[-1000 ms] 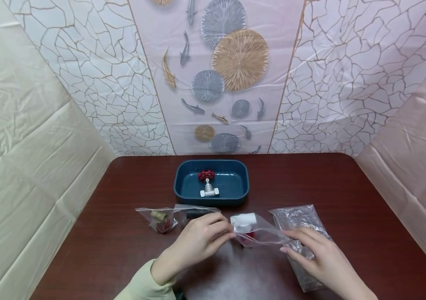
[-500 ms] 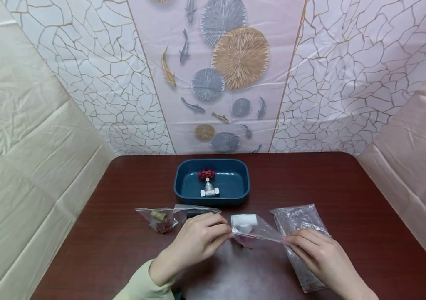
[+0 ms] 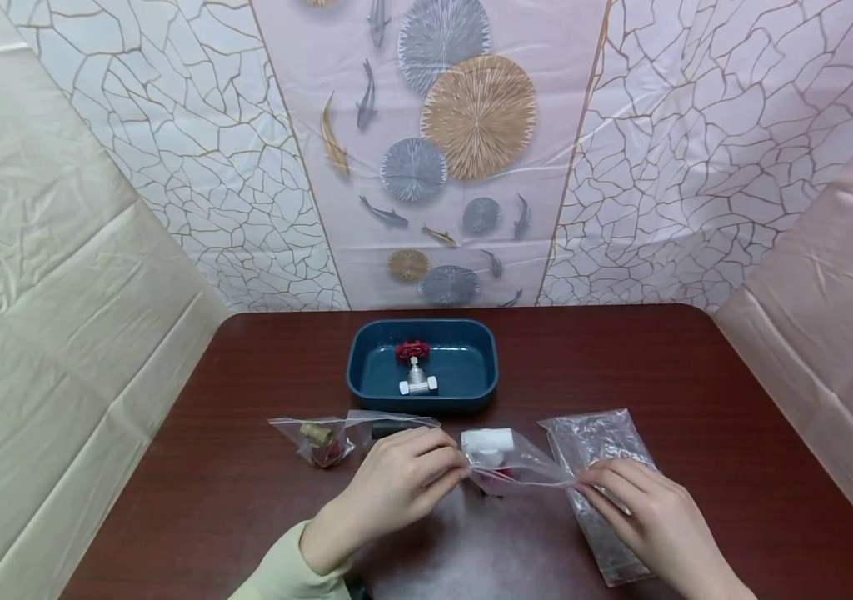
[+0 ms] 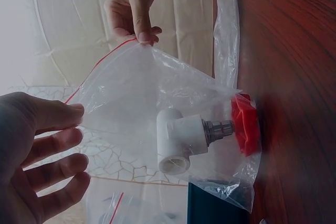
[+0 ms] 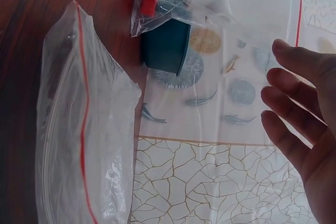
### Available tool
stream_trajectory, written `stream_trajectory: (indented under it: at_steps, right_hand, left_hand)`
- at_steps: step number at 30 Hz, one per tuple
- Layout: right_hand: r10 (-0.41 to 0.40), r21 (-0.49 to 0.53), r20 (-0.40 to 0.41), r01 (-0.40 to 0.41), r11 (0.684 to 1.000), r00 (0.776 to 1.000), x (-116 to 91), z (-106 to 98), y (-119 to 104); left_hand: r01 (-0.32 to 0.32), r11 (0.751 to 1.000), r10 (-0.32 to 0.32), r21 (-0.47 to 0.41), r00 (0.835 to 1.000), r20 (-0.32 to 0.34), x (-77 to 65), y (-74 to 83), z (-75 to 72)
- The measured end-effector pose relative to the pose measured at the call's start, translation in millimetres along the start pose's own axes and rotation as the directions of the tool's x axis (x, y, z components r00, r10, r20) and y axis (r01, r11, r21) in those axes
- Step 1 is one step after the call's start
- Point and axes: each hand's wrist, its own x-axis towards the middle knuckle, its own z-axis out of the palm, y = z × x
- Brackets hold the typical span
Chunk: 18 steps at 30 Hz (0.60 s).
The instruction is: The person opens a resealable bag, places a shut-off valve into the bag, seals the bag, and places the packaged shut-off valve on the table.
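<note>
A clear zip bag with a red seal line [image 4: 121, 93] hangs between both hands. Inside it is a white plastic valve [image 4: 181, 140] with a red handwheel [image 4: 245, 124] at the bottom, close to the tabletop. My left hand [image 3: 407, 475] pinches one end of the bag's mouth between thumb and fingers. At the other end of the mouth, my right hand [image 3: 640, 504] pinches the edge; the left wrist view shows that grip clearly. Beyond the left hand lie a bagged brass-coloured fitting [image 3: 317, 433] and another bag holding a black part [image 3: 389, 427], partly hidden by the hand.
A blue tray [image 3: 471, 398] sits behind the bags and holds a silver valve [image 3: 419, 382] with a red handwheel [image 3: 412, 350]. A stack of flat clear bags [image 3: 602, 442] lies under and beyond the right hand. Fabric walls enclose the dark wooden table [image 3: 246, 367].
The right hand's thumb and fingers, spread apart a second ago, have closed together on the bag's edge. The bag's mouth was pulled straighter half a second ago and sags slightly now.
</note>
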Motion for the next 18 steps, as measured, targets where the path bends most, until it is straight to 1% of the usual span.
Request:
stream_trajectory:
  at_steps: [5,11,18]
  right_hand:
    - [-0.022,-0.003,-0.005,0.022,1.0,1.0,1.2,0.4,0.1]
    - [-0.044,0.008,0.007,0.044,0.999,0.999,1.4,0.6,-1.6]
    - [-0.039,0.004,0.03,0.039,0.999,0.999,1.9,0.6,-3.3]
  left_hand:
    - [-0.017,1.0,0.017,0.008,1.0,-0.002,-0.3,-0.3,0.8]
    - [-0.025,0.999,0.025,0.021,1.0,-0.005,-0.6,-0.3,1.5]
    - [0.013,1.0,-0.013,0.012,1.0,-0.006,-0.6,2.0,2.1]
